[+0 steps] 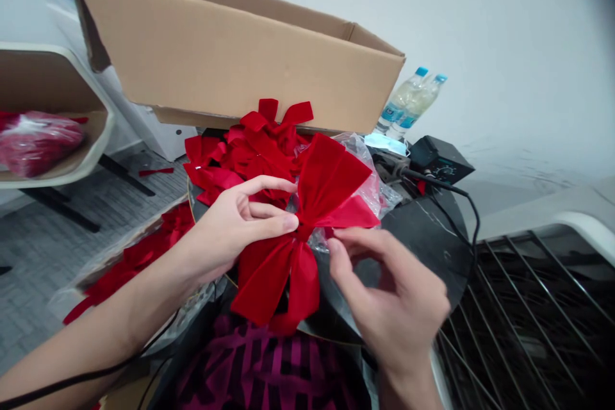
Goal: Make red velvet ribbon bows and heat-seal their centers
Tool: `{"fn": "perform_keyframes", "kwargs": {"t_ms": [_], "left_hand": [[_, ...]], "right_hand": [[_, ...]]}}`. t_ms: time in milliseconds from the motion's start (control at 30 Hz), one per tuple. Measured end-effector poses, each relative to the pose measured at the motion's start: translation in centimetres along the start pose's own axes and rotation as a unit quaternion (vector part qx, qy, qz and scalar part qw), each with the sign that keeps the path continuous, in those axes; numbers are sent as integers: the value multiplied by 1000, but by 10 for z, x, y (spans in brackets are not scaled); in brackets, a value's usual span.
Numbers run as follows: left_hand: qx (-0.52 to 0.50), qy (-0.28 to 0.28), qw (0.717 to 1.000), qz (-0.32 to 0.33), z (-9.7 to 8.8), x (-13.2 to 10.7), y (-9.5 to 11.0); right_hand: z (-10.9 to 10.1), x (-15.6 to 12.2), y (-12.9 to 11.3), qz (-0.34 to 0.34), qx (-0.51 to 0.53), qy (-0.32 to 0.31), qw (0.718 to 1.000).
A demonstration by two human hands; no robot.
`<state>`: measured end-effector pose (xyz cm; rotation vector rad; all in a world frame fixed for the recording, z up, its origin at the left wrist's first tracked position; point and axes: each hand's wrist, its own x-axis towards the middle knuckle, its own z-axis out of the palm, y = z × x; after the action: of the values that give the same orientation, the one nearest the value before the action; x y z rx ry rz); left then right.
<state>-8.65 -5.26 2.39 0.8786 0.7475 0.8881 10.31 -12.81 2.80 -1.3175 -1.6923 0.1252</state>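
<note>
A large red velvet bow (pixel 331 179) is held up over the round black table, its loops spread to the upper right and lower left. My left hand (pixel 245 218) grips it by the knot, thumb in front. Close to the bow's right-hand ribbon, my right hand (pixel 389 275) is closed in a pinch of thumb and forefinger. Whatever lies between those fingertips is too small or hidden to make out. Behind the held bow lies a pile of red bows (pixel 259 147), with crumpled clear plastic (pixel 368 173) beside it.
An open cardboard box (pixel 250 57) stands behind the pile. Two bottles (pixel 408 102), a black box with a dial (pixel 442 160) and a cable (pixel 473 205) are at right. A rack (pixel 533 307), a chair with a bagged red bundle (pixel 41 141) and a bow-filled container (pixel 139 256) flank the table.
</note>
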Motion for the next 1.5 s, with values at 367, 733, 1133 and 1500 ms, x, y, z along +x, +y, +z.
{"fn": "perform_keyframes", "kwargs": {"t_ms": [367,733,1133,1500], "left_hand": [[-4,-58,998,-33,-5,-1,2],[-76,-86,988,-105,1,-8,-3],[-5,-75,992,-102,-6,-4,7],[143,-111,982,-62,-26,18,22]], "right_hand": [[-18,21,13,-175,-135,-137,966],[-35,21,39,-290,-105,-181,934],[-40,30,31,-218,-108,-133,961],[-37,17,60,16,144,-151,978]]}}
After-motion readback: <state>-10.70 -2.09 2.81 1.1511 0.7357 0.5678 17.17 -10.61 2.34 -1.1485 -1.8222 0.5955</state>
